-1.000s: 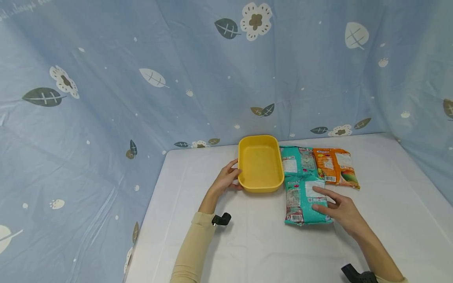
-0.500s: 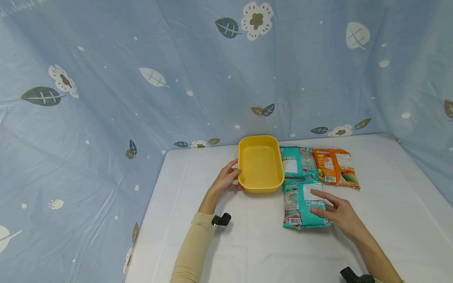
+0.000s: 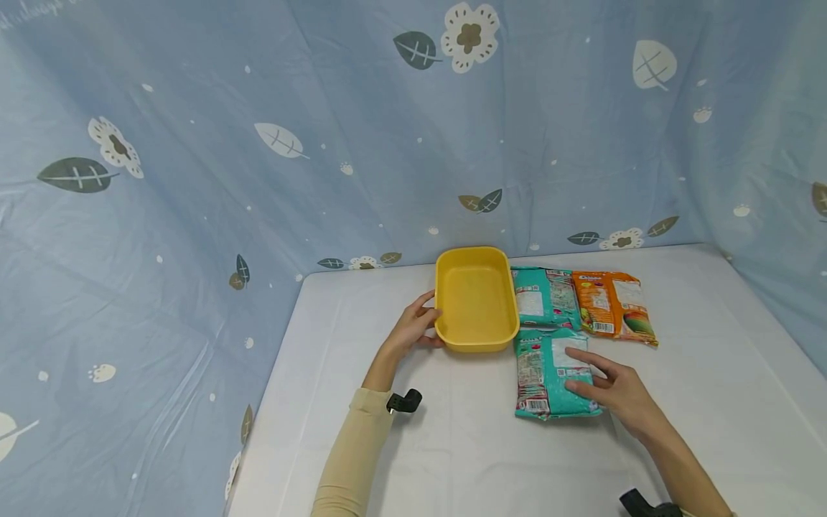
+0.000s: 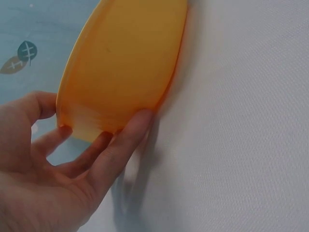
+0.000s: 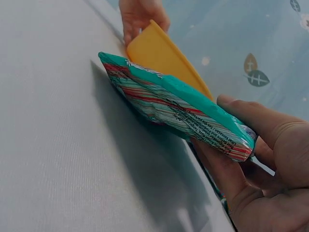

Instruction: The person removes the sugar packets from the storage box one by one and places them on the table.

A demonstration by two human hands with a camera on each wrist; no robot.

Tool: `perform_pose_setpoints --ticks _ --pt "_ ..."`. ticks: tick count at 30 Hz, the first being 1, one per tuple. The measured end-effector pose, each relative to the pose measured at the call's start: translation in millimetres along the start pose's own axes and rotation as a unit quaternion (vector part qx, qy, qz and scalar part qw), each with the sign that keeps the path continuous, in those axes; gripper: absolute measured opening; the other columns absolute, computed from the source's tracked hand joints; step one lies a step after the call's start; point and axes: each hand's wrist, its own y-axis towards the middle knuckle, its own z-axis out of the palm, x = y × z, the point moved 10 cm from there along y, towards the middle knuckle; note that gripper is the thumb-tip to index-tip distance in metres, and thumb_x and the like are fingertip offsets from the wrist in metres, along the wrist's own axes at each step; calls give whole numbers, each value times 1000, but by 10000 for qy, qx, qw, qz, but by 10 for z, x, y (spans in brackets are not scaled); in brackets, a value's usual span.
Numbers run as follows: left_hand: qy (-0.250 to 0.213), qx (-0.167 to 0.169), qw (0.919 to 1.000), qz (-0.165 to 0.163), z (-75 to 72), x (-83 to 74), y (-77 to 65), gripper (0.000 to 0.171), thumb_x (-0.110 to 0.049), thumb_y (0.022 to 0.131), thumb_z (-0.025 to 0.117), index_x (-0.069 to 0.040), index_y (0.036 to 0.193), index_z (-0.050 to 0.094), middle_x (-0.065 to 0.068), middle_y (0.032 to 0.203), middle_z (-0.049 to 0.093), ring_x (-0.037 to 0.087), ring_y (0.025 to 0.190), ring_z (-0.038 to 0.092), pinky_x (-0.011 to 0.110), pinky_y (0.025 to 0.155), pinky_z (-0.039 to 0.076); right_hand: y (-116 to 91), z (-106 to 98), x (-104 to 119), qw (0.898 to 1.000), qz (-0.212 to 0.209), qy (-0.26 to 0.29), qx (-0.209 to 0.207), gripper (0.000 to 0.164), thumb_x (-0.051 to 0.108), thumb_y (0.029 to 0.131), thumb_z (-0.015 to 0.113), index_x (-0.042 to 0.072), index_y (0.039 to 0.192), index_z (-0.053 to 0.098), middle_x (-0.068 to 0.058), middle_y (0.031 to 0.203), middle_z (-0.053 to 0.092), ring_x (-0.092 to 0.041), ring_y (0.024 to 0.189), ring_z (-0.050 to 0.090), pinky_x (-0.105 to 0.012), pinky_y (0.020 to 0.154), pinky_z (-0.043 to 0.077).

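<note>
My left hand (image 3: 408, 327) is at the left side of a yellow plastic tray (image 3: 477, 301), holding it by its wall. In the left wrist view the thumb and fingers (image 4: 137, 125) bend against the tray's outer wall and rim. My right hand (image 3: 622, 393) grips a teal snack packet (image 3: 545, 391) by its right side, fingers on the printed back. In the right wrist view this packet is tilted, casting a shadow on the table below it. A second teal snack packet (image 3: 545, 296) lies just beyond it, beside the tray.
An orange snack packet (image 3: 615, 305) lies right of the farther teal one. Everything stands on a white-covered table (image 3: 491, 459). A blue curtain (image 3: 362, 129) with leaves and flowers hangs along the back and left.
The right hand has brought the nearer teal packet slightly left and toward the person, opening a small gap from the farther packet. The left hand and tray have stayed in place.
</note>
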Motion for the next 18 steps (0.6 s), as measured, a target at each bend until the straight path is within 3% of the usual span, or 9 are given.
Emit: perform_pose_setpoints --ticks 8,15,18 --pt "-81 139 9999 -54 42 -86 -65 60 -20 100 54 -22 155 29 22 132 54 26 103 67 62 85 57 23 17 -80 10000 66 51 -14 69 42 89 69 19 148 44 -21 153 37 -41 125 56 -24 84 62" --pt "-62 56 10000 -32 20 -31 -28 60 -22 99 55 -24 154 32 22 132 55 28 104 67 58 81 60 42 23 -132 9999 68 135 32 70 41 88 71 18 148 44 -23 152 39 -3 105 65 -18 79 61" --pt "-45 -1 10000 -13 10 -7 -11 58 -25 99 56 -27 153 33 20 132 55 27 104 67 56 79 61 46 18 -130 10000 10 -10 12 69 40 88 70 17 148 45 -22 151 40 -7 107 65 -16 79 59"
